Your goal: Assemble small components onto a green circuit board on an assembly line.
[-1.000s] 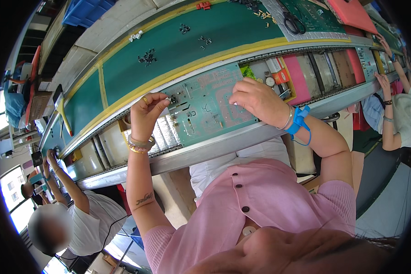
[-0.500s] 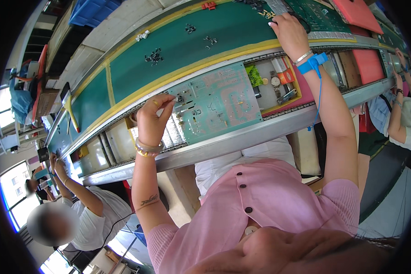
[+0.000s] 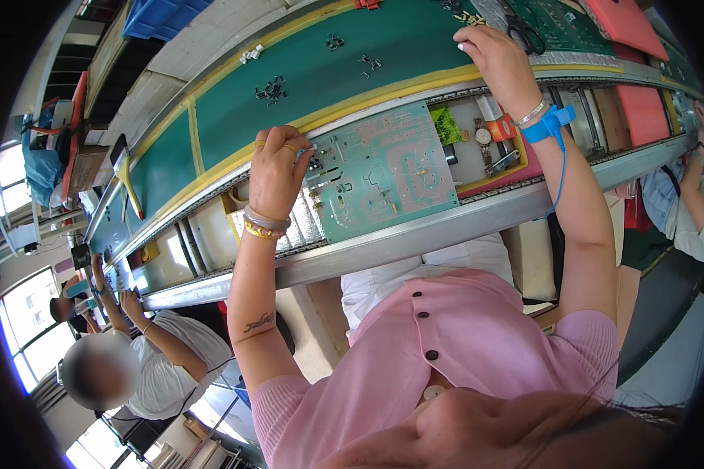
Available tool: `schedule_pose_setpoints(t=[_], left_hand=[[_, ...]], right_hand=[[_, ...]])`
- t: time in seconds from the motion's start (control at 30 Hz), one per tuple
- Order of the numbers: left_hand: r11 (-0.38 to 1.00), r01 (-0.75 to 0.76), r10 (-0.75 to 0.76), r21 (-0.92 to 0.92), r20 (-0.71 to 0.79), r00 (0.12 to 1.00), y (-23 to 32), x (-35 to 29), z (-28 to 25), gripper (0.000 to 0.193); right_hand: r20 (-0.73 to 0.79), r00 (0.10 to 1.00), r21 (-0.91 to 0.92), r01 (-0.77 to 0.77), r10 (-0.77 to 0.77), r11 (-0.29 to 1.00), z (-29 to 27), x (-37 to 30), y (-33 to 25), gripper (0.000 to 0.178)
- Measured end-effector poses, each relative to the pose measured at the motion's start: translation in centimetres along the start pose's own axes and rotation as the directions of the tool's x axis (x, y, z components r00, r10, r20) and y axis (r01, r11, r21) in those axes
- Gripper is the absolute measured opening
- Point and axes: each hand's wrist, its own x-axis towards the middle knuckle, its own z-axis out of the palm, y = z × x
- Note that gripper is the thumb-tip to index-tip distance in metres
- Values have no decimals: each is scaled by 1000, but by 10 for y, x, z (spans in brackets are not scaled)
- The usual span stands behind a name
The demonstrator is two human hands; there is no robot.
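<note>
A green circuit board point(image 3: 414, 199) with several small components lies on the conveyor rails in front of me. My left hand point(image 3: 276, 176) is at the board's upper left corner, thumb and fingers pinched beside a cluster of small dark parts. Whatever sits between those fingertips is too small to name. Farther off on the right, my right hand point(image 3: 502, 64) hovers over the green bench mat point(image 3: 414, 59), its thumb and fingertips drawn together. Small yellow parts point(image 3: 469, 18) lie just beyond its fingers. A blue wrist strap point(image 3: 547, 123) with a cord circles my right wrist.
Loose black components point(image 3: 271, 91) and white parts point(image 3: 251, 54) lie on the mat. Black-handled scissors point(image 3: 524, 33) rest beyond my right hand. A tray with a watch point(image 3: 483, 136) sits right of the board. Co-workers sit at both sides, one in a white shirt point(image 3: 172, 359).
My right hand has drawn slightly left, away from the yellow parts, uncovering the scissors. My left hand has shifted up along the board's left edge. The whole view has shifted a little.
</note>
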Motion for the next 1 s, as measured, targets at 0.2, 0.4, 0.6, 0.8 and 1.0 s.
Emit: schedule_pose_setpoints(t=[0.2, 0.4, 0.6, 0.8, 1.0], left_hand=[[999, -34, 34, -7, 4, 999, 1, 14, -10, 12], [986, -163, 168, 46, -118, 979, -5, 116, 23, 12], [956, -98, 135, 276, -116, 984, -24, 194, 82, 18], [904, -97, 79, 417, 61, 995, -18, 206, 89, 19], [922, -81, 85, 377, 5, 996, -43, 202, 96, 22]], right_hand=[[101, 995, 252, -38, 13, 967, -19, -9, -39, 9], [198, 980, 413, -53, -33, 909, -32, -29, -85, 11], [295, 954, 473, -89, -62, 876, -31, -49, -95, 15], [440, 895, 462, -160, -69, 873, -28, -60, -93, 12], [459, 884, 443, -146, -84, 884, -21, -64, -94, 12]])
